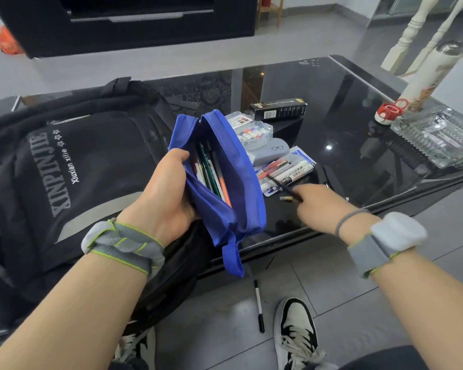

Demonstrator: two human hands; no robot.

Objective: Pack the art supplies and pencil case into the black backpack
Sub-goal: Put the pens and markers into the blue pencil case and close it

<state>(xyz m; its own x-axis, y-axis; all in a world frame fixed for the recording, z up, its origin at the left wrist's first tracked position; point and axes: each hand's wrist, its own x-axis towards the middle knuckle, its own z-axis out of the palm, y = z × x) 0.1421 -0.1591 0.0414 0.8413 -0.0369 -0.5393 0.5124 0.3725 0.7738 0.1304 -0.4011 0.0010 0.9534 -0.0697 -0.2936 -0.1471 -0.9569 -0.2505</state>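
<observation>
The black backpack (72, 166) lies flat on the left of the dark glass table (358, 108). My left hand (163, 193) grips the open blue pencil case (225, 182) above the table's front edge; several pens and pencils stand inside it. To the right, my right hand (321, 206) pinches a thin dark pencil (284, 188) over the table. Behind it lie a clear pouch of markers and pens (292, 169), a grey glasses case (271, 152), a clear box of small paint pots (251, 133) and a black carton (278, 110).
A black marker (259, 307) lies on the grey floor tiles beside my shoe (296, 332). At the table's right stand a glass tray (439, 137), a red and white bottle cap (388, 110) and a tall white bottle (428, 76). A black cabinet (118, 28) stands beyond the table.
</observation>
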